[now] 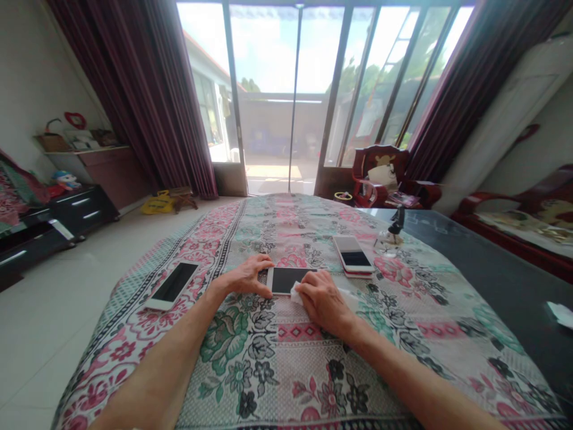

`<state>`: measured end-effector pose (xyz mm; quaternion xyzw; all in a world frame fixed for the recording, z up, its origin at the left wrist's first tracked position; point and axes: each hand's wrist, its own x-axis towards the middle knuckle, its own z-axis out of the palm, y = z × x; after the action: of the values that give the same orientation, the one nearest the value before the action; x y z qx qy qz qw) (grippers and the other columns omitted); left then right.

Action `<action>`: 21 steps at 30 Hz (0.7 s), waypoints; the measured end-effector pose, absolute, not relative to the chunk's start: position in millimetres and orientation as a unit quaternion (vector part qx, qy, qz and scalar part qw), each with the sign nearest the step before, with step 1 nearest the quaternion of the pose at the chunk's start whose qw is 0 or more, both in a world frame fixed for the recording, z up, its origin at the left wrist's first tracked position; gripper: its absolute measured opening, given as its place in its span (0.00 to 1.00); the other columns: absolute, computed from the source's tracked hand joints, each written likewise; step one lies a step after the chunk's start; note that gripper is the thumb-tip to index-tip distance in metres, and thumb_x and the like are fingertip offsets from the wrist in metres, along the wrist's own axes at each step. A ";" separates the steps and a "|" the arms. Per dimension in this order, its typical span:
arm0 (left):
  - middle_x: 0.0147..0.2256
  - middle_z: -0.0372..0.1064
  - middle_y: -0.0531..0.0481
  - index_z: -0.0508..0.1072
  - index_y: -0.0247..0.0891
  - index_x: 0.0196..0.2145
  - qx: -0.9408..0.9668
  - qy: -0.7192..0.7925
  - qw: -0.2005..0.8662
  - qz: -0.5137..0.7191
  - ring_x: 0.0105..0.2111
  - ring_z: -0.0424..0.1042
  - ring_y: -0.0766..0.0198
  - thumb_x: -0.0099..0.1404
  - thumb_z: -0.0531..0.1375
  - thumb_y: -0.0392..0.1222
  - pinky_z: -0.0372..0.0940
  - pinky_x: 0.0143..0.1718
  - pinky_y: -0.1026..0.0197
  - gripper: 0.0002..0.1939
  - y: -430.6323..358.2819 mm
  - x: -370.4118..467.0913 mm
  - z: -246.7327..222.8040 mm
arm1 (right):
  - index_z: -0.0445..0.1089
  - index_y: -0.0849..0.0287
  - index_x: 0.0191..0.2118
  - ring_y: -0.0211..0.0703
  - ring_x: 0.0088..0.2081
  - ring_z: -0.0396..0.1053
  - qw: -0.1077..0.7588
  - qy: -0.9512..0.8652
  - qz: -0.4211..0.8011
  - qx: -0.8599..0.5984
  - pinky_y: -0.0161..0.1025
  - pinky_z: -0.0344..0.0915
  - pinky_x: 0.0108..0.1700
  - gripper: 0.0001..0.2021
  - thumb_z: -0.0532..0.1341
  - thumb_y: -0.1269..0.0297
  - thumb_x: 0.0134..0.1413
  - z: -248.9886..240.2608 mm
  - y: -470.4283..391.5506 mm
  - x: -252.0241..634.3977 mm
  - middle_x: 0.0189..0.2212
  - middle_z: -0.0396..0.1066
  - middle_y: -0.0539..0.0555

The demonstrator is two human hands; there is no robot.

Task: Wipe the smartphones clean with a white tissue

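A white smartphone (286, 281) with a dark screen lies flat and crosswise on the patterned tablecloth in front of me. My left hand (246, 276) is at its left end, thumb at the near corner and fingers at the far corner, bracing it. Bunched in the fingers of my right hand (323, 298) is a white tissue (296, 292), pressed against the phone's right part, which the hand partly hides. Off to the left rests another white smartphone (172, 286), screen up. Beyond my right hand sits a small stack of phones (353, 255), a white one on top.
A clear bottle with a black spray head (394, 230) stands at the right on the tablecloth (313, 370). Along the right runs a dark tabletop (474, 257) with a white item (560, 313) at its edge. A wooden armchair (380, 173) is near the glass doors.
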<state>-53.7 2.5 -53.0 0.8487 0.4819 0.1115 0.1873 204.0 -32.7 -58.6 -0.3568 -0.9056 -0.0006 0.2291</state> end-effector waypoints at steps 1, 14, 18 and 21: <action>0.60 0.52 0.44 0.62 0.42 0.55 0.848 0.483 0.187 0.111 0.60 0.51 0.51 0.46 0.67 0.57 0.50 0.60 0.54 0.41 2.4 -53.6 -52.9 | 0.73 0.55 0.37 0.42 0.39 0.61 0.228 -0.906 0.000 -0.355 0.43 0.53 0.47 0.11 0.52 0.68 0.62 -58.3 -32.6 204.6 0.34 0.67 0.53; 0.60 0.51 0.45 0.62 0.42 0.55 0.847 0.484 0.192 0.103 0.60 0.51 0.50 0.46 0.67 0.58 0.50 0.60 0.54 0.40 1.1 -52.7 -50.6 | 0.73 0.56 0.32 0.41 0.37 0.63 0.201 -0.880 -0.035 -0.430 0.40 0.54 0.44 0.10 0.55 0.67 0.59 -54.8 21.7 188.8 0.33 0.67 0.53; 0.59 0.52 0.44 0.62 0.40 0.55 0.849 0.485 0.186 0.097 0.60 0.51 0.51 0.47 0.67 0.57 0.50 0.60 0.55 0.40 1.0 -52.6 -49.5 | 0.73 0.57 0.30 0.42 0.37 0.63 0.194 -0.876 -0.043 -0.440 0.39 0.54 0.44 0.10 0.55 0.67 0.59 -54.4 23.6 187.7 0.33 0.67 0.54; 0.59 0.52 0.44 0.62 0.41 0.55 0.851 0.481 0.184 0.100 0.60 0.52 0.52 0.47 0.67 0.57 0.50 0.60 0.56 0.40 1.9 -53.5 -51.0 | 0.73 0.56 0.34 0.42 0.38 0.63 0.212 -0.884 -0.045 -0.414 0.40 0.54 0.45 0.10 0.55 0.67 0.60 -56.9 13.4 194.4 0.34 0.67 0.53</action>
<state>-53.5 1.9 -51.0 0.8512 0.4813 0.0998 0.1839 194.4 13.4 -56.9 -0.4140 -0.8842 -0.0447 0.2117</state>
